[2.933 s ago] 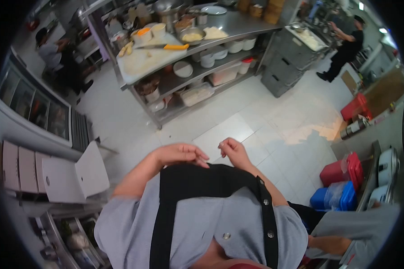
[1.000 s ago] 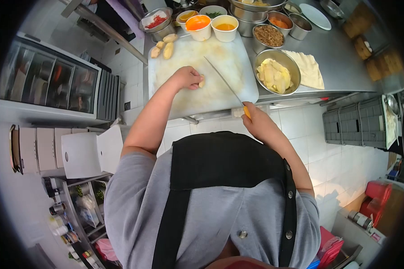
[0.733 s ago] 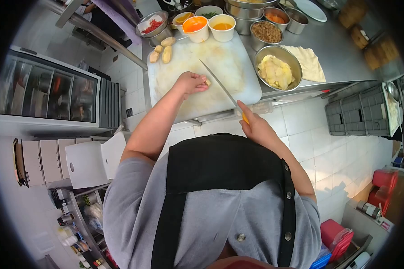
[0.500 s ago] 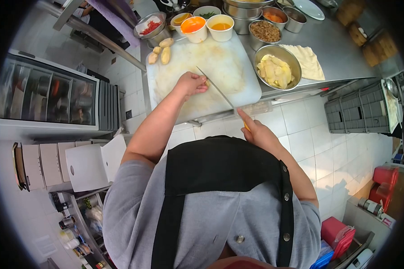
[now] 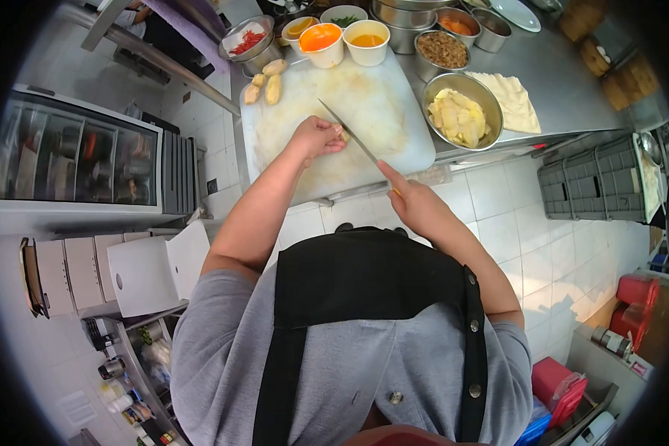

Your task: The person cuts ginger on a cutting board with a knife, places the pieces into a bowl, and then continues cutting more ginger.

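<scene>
Over the white cutting board [image 5: 379,100], the fingertips of my left hand [image 5: 316,139] pinch a small pale yellow piece of ginger [image 5: 345,135], mostly hidden by the fingers. My right hand [image 5: 415,199] is closed around the handle of a kitchen knife [image 5: 349,134], index finger stretched along the top of the blade. The long blade slants up and left across the board, right beside the pinched piece. Several tan knobs of ginger [image 5: 273,89] lie at the board's far left corner. To the right, a metal bowl [image 5: 490,137] holds pale yellow pieces.
White tubs of orange [image 5: 321,46] and yellow [image 5: 366,43] liquid stand along the board's far edge. Behind the bowl are a pot of brown mince [image 5: 442,50] and a folded cream cloth [image 5: 513,100]. A grey crate [image 5: 591,178] sits to the right.
My right hand has moved up and left with the knife, pushing the blade farther over the board. My left hand stays almost in the same spot.
</scene>
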The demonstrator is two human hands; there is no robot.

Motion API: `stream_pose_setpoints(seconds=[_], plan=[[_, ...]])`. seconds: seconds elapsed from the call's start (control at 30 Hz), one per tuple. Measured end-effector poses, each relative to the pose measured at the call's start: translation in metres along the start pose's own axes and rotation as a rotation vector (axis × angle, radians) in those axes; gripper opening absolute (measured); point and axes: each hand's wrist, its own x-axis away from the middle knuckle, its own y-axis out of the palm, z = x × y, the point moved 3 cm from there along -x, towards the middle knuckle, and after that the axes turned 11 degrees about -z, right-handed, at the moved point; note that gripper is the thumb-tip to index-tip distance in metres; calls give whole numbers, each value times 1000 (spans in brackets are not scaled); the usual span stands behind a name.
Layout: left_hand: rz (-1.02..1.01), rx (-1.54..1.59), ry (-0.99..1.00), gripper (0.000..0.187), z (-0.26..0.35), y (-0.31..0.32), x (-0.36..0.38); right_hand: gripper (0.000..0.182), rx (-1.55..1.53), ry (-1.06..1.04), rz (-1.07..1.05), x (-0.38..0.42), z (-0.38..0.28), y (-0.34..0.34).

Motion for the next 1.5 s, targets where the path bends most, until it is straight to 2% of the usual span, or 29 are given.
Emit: stream_pose_setpoints(seconds=[0.03, 0.37, 0.53, 0.63, 0.93, 1.03, 1.17, 1.33, 1.5], plan=[[-2, 2, 2, 29, -1, -1, -1, 61, -23, -50, 40, -5, 1, 0], [15, 13, 34, 28, -1, 2, 4, 63, 40, 71, -55, 38, 0, -2], [-5, 18, 31, 29, -3, -1, 0, 62, 39, 73, -48, 4, -11, -3], [6, 21, 22, 29, -1, 0, 2, 61, 9, 0, 7, -15, -8, -2], [9, -2, 31, 28, -1, 1, 4, 63, 44, 77, -84, 32, -5, -5], [9, -12, 19, 28, 1, 2, 5, 62, 23, 96, -86, 12, -13, -6], [-9, -3, 21, 28, -1, -1, 1, 60, 39, 20, -17, -18, -10, -3], [26, 7, 25, 27, -1, 2, 6, 63, 2, -9, -2, 11, -6, -5], [3, -2, 33, 27, -3, 1, 4, 65, 17, 40, -75, 36, -1, -4]])
